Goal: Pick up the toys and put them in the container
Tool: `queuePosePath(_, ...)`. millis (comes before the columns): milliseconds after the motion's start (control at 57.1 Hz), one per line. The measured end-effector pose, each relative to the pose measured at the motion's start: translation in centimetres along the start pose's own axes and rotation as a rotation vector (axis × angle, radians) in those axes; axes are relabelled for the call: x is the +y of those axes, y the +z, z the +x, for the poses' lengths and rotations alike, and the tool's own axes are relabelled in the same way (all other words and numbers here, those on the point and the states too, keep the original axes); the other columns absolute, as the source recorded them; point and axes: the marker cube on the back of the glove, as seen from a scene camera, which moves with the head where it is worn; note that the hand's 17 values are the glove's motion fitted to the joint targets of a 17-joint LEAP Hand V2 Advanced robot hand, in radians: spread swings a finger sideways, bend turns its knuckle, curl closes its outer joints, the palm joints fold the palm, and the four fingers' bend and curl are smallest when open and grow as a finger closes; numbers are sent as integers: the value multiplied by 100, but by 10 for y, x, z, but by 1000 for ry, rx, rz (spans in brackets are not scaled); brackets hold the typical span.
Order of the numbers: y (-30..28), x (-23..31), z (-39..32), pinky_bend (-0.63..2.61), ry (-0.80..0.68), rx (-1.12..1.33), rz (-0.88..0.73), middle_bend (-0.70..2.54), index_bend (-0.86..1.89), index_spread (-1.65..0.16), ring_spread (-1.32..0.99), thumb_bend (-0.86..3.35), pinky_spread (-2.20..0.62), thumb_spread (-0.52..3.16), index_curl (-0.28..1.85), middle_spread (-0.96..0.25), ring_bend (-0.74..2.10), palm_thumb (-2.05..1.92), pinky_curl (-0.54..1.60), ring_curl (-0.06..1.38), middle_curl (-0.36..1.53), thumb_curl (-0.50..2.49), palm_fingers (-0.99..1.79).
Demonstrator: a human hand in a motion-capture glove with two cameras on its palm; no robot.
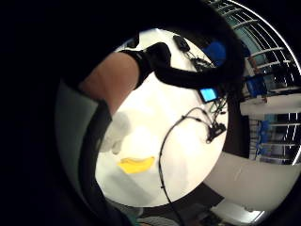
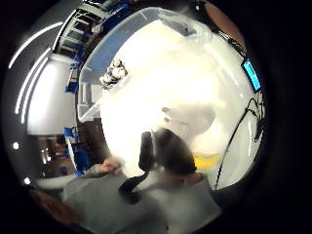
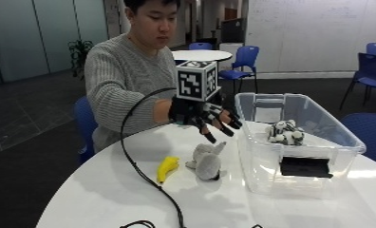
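Progress stood at roughly one toy out of three, as far as the views showed. Inside the clear plastic container a black-and-white plush already lay on the floor of the bin, near its far wall. Two toys were left on the white table: a grey plush animal lying just beside the container's near wall, and a yellow banana close by on its other side, next to a black cable. The gloved right hand hovered in the air above the grey plush, released, with fingers spread and angled downward and nothing held in them. Judging by that position, the grey plush looked like the next pick, with the banana to follow.
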Motion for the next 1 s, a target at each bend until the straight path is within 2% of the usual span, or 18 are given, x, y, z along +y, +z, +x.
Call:
queuePosePath(403, 137, 17, -18, 101, -11, -61, -225, 20, 18, -39, -15, -2, 6, 128, 39, -22, 52, 1, 34, 29, 44, 33, 6)
queuePosePath(630, 150, 16, -28, 110, -33, 24, -236, 19, 20, -40, -15, -2, 3, 121, 40, -22, 43, 0, 35, 26, 43, 32, 14)
queuePosePath(840, 155, 17, -32, 109, -40, 77, -258, 17, 33, -40, -18, 0, -6, 120, 46, -23, 36, 5, 35, 24, 42, 33, 27)
queuePosePath(910, 157, 16, -35, 102, -52, 85, -222, 21, 41, -40, -24, 6, -13, 124, 50, -23, 43, 17, 32, 26, 42, 37, 42)
queuePosePath(998, 157, 11, -37, 103, -79, 62, -174, 31, 33, -40, -34, 15, -26, 123, 50, -27, 56, 37, 31, 29, 47, 45, 71)
